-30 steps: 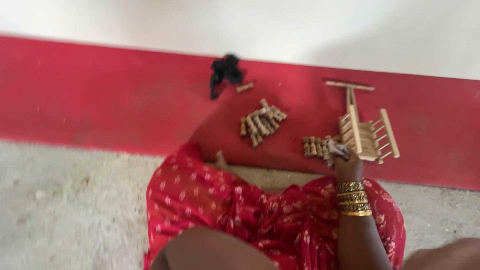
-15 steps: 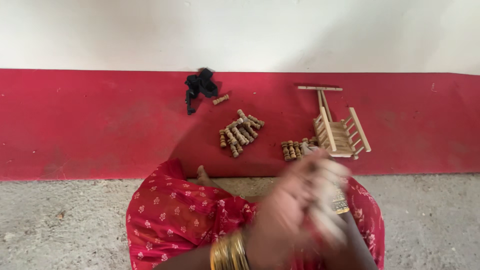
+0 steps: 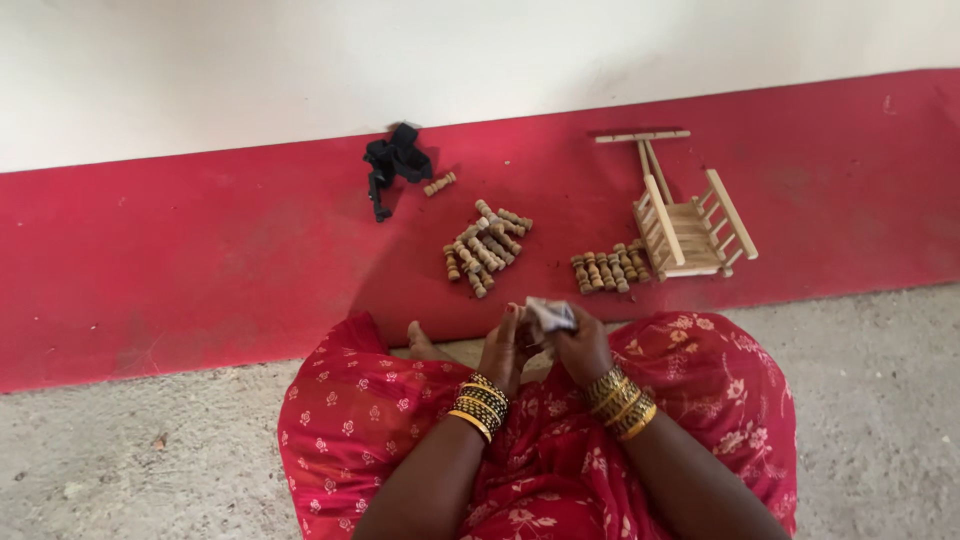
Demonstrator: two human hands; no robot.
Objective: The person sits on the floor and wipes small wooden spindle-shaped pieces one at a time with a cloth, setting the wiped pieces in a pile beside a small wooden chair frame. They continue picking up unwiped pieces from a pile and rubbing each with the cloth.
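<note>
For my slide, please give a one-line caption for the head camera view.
Both hands, left hand and right hand, hold a small pale piece over the lap, near wooden pegs.

- The larger heap of turned wooden pegs (image 3: 487, 247) lies on the floor strip along the wall (image 3: 400, 60), and serves as the landmark here;
- behind it and to its left, nearer the wall, sits the crumpled cloth scrap (image 3: 394, 163); a single loose peg (image 3: 439, 184) lies just right of that scrap, behind the heap;
- to the right of the heap, near but apart, lies the smaller row of pegs (image 3: 609, 270); just right of that row, touching or nearly so, rests the small wooden frame (image 3: 690, 225);
- before the heap, nearer the person, the left hand (image 3: 503, 350) and right hand (image 3: 580, 345) meet above the lap, a small folded piece (image 3: 549, 314) between them;
- a bare foot (image 3: 420, 343) shows left of the hands, before the heap.
</note>
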